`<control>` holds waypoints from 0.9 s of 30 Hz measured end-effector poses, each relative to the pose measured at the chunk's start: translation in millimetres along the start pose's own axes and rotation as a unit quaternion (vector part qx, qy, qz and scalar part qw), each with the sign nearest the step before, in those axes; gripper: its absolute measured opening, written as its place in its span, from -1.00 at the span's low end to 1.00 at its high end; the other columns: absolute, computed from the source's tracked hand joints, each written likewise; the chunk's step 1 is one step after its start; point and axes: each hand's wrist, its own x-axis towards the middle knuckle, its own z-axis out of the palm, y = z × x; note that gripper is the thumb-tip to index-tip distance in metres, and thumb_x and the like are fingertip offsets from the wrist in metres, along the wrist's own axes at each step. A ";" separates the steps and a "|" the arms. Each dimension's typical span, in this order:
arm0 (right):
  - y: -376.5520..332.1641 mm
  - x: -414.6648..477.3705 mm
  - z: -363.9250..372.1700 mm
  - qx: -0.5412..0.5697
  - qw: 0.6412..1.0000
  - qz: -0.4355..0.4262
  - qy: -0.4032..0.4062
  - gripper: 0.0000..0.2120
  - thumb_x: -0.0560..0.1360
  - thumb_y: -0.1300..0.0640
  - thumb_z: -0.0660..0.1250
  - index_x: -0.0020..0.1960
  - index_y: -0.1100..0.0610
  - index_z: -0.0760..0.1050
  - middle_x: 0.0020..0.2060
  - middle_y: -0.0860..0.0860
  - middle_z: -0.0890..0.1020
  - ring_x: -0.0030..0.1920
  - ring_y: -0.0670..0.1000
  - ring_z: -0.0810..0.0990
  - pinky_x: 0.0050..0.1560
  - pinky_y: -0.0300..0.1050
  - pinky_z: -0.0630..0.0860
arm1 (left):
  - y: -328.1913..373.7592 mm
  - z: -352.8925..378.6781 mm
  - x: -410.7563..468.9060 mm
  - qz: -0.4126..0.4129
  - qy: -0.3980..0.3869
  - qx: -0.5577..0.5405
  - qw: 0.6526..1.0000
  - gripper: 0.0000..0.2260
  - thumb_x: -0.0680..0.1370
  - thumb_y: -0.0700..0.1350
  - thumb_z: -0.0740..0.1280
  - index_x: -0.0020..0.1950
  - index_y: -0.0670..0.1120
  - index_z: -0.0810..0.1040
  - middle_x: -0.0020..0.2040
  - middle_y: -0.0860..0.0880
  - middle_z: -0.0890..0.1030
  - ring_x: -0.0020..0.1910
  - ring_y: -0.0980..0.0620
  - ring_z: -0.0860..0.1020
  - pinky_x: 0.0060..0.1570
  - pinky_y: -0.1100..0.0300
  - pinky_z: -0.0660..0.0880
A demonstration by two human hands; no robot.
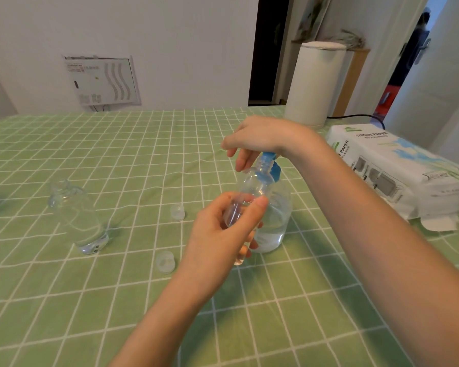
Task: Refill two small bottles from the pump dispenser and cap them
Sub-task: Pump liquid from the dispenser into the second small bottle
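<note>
Dispenser (276, 226) stood on the checked cloth (90, 300), partly filled with clear liquid. Right hand (260, 136) rested on its blue pump (272, 169), fingers hanging loose. Left hand (223, 229) gripped a bottle (251, 186) just before the dispenser, neck tilted up to the pump. Left of the dispenser lay one cap (177, 212) and a nearer cap (165, 261); beyond them a second bottle (77, 215) stood upright, uncapped. A tissue pack (398, 160) lay to the dispenser's right.

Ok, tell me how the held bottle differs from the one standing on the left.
The held bottle is gripped by the left hand, off the cloth; the standing bottle rests on it, untouched. The held bottle's mouth is up at the blue pump head; the standing bottle sits apart from it. Both are clear and uncapped.
</note>
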 end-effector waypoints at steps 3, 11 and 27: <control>1.3 1.3 2.1 -0.005 1.000 -0.001 -0.007 -0.78 0.53 -0.02 0.21 -0.14 0.08 0.55 -0.10 0.07 0.67 0.04 0.11 0.64 -0.14 -0.12 0.44 | -0.7 -0.6 -0.5 0.000 -0.001 0.003 1.000 -0.63 0.28 0.18 0.34 -0.09 -0.06 0.58 -0.37 0.01 0.59 -0.48 0.13 0.50 -0.52 0.32 0.41; 4.6 1.7 7.8 0.009 1.000 -0.001 -0.015 -0.75 0.54 0.00 0.20 -0.03 0.13 0.58 -0.15 0.06 0.68 0.05 0.13 0.65 -0.09 -0.11 0.44 | -2.3 -1.3 -0.8 -0.003 0.000 0.000 1.000 -0.63 0.28 0.18 0.34 -0.10 -0.07 0.58 -0.39 0.04 0.58 -0.49 0.14 0.50 -0.52 0.36 0.39; -1.8 1.3 -1.4 -0.016 1.000 -0.009 -0.005 -0.74 0.52 -0.03 0.25 0.02 0.13 0.58 -0.09 0.06 0.68 0.03 0.10 0.65 -0.23 -0.17 0.43 | 0.7 -1.1 0.7 0.006 -0.003 -0.005 1.000 -0.63 0.27 0.20 0.34 -0.09 -0.02 0.60 -0.36 0.05 0.60 -0.46 0.15 0.51 -0.50 0.34 0.41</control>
